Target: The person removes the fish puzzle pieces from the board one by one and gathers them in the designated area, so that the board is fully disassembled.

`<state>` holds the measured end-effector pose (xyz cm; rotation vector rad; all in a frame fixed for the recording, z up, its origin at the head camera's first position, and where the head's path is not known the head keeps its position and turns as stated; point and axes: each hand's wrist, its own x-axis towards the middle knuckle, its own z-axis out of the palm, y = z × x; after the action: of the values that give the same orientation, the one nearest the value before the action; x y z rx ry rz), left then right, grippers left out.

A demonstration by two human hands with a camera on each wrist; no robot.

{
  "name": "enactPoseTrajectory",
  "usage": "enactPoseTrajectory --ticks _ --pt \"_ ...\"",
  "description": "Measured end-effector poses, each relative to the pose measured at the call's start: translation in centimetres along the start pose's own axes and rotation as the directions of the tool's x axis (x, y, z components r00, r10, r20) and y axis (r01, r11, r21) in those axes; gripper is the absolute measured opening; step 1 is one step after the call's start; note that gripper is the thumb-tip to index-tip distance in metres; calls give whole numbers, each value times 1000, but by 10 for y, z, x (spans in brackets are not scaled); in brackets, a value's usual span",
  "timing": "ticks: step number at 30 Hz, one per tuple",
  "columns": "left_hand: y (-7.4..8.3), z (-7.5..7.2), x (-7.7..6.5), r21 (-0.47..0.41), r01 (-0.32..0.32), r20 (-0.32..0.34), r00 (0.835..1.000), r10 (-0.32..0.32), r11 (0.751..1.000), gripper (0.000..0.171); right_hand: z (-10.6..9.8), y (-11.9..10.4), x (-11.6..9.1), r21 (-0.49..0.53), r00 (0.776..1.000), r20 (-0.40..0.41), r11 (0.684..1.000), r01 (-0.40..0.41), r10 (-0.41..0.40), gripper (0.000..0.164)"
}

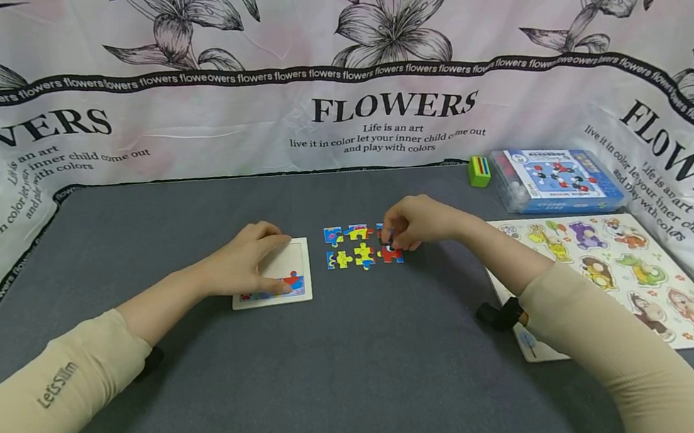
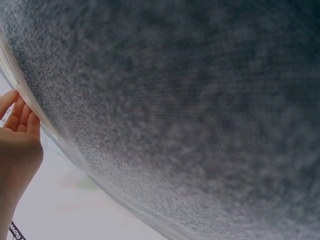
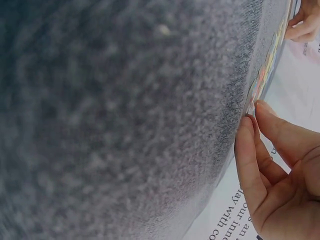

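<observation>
A small white puzzle tray [image 1: 298,250] lies on the grey tabletop, with a strip of blue and red pieces fitted along its near side. My left hand [image 1: 243,260] holds the tray, thumb over the fitted pieces and fingers toward the far side; in the left wrist view its fingertips [image 2: 22,112] meet the tray's edge. To the right, loose jigsaw pieces [image 1: 363,254] lie in two rows. My right hand [image 1: 418,221] has curled fingers and thumb at a red jigsaw piece [image 1: 391,256] at the right end, partly covering it and a blue piece above.
Under the right forearm lies a large animal picture board [image 1: 608,251]. Behind it stand a blue-lidded plastic box [image 1: 568,180] and a small green striped block [image 1: 479,171]. A white flower-printed cloth [image 1: 234,129] hangs along the table's back edge.
</observation>
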<state>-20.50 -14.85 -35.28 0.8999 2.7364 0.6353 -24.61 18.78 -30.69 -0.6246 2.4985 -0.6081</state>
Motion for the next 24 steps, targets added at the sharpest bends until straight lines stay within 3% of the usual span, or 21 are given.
enactPoseTrajectory --ticks 9,24 --pt "2 -1 0 -3 8 13 1000 -8 1000 84 1 1 4 18 998 -60 1000 8 -7 12" --pt "-3 -9 -3 -27 7 -8 1000 -7 1000 92 21 -37 15 59 985 -131 991 123 -114 13"
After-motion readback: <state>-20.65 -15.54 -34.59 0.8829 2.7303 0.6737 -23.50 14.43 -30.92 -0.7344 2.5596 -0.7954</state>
